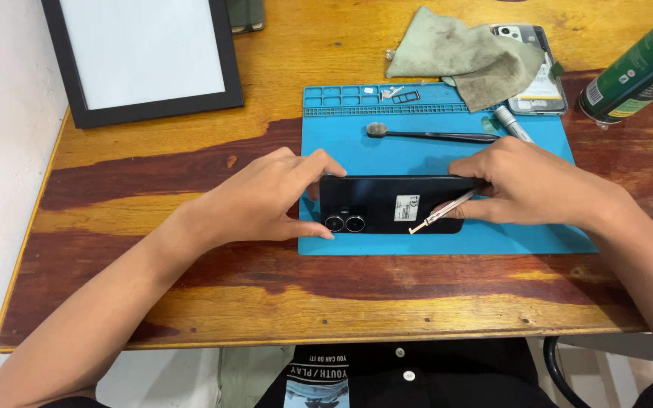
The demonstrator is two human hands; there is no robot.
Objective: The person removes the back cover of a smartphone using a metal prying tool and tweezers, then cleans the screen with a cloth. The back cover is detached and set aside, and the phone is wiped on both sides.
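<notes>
So the black phone (394, 204) is lying face down across the middle of the blue mat (432, 155), camera end toward the left, and everything else sits around that mat on the wooden table (266, 83). The left hand (262, 200) grips the phone's camera end, fingers (319, 162) curled over the far edge and the thumb pressed on the near edge right by the two lenses. The right hand (527, 185) covers the other end of the phone, fingers bunched together and pinching a thin metal tool (440, 213) that lies slanted over the phone's back, its tip just past a small white sticker. On the far part of the mat there's a black brush (432, 135) lying flat, with a few tiny parts (398, 94) in the little trays (341, 97) along the far rim. A grubby green cloth (470, 57) sits at the mat's far right corner, partly covering a second phone (534, 68). A green spray can (640, 64) lies off to the right of the mat, and a black-framed white panel (141, 53) sits off its far left.
</notes>
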